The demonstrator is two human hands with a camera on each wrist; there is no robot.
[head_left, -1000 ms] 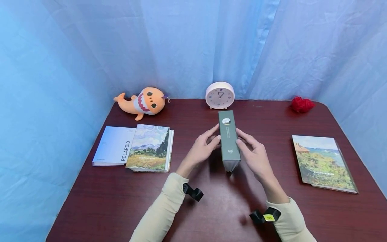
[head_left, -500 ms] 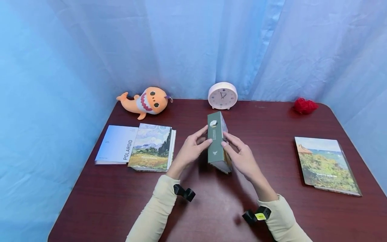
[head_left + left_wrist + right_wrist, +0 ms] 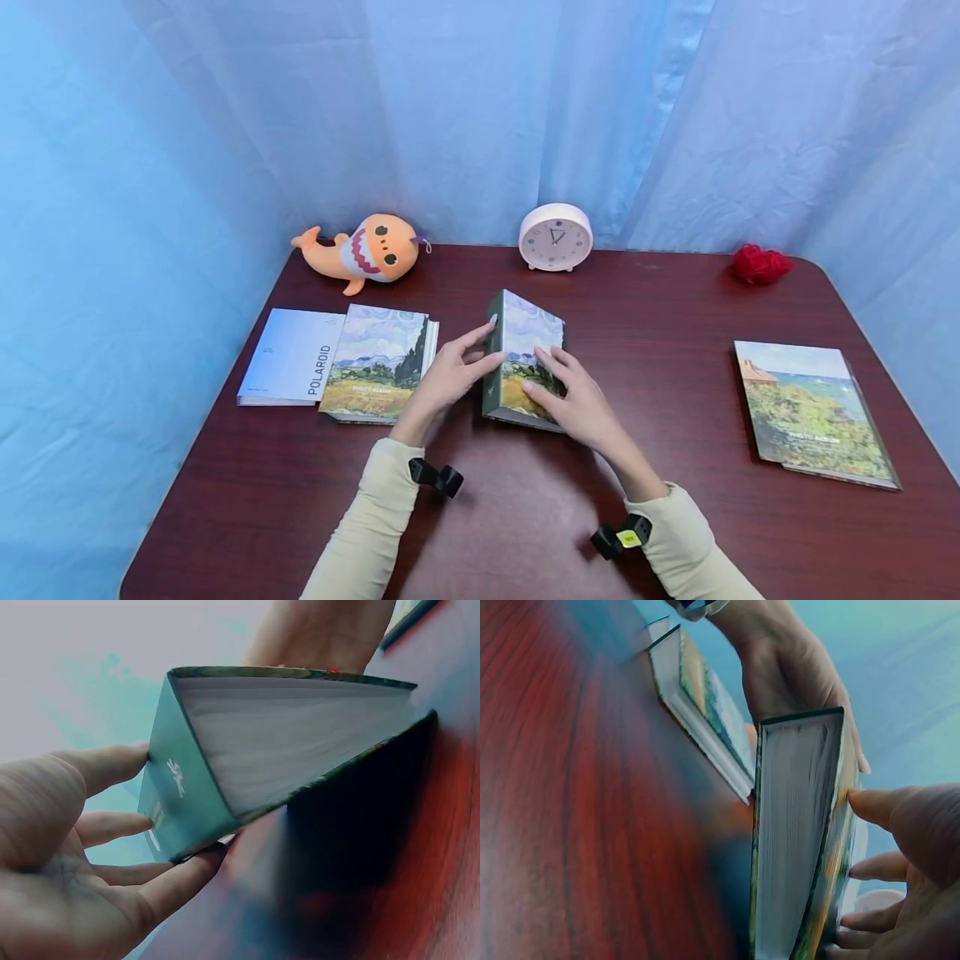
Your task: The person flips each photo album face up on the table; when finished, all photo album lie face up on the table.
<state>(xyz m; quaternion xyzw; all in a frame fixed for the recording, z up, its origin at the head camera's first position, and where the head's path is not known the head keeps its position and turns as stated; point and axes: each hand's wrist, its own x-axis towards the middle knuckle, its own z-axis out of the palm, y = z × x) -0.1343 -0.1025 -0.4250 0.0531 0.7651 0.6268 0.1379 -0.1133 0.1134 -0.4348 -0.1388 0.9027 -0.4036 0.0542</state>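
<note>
A thick photo album with a green spine and a painted landscape cover tilts on the table, its spine raised on the left. My left hand holds it at the spine; in the left wrist view the thumb touches the green spine while a fingertip curls under the lower cover edge. The right hand rests its thumb and extended fingers on the front cover. From the right wrist view, the page block faces the camera between the covers. The far side of the album is hidden.
At left, a matching landscape album overlaps a blue-white POLAROID album. An orange shark plush, a white clock and a red crumpled item line the back. Another painted album lies at right on another book.
The album has turned from standing spine-up to leaning left, so its painted front cover now shows. Both hands have shifted left with it, the right fingers moving onto the cover.
</note>
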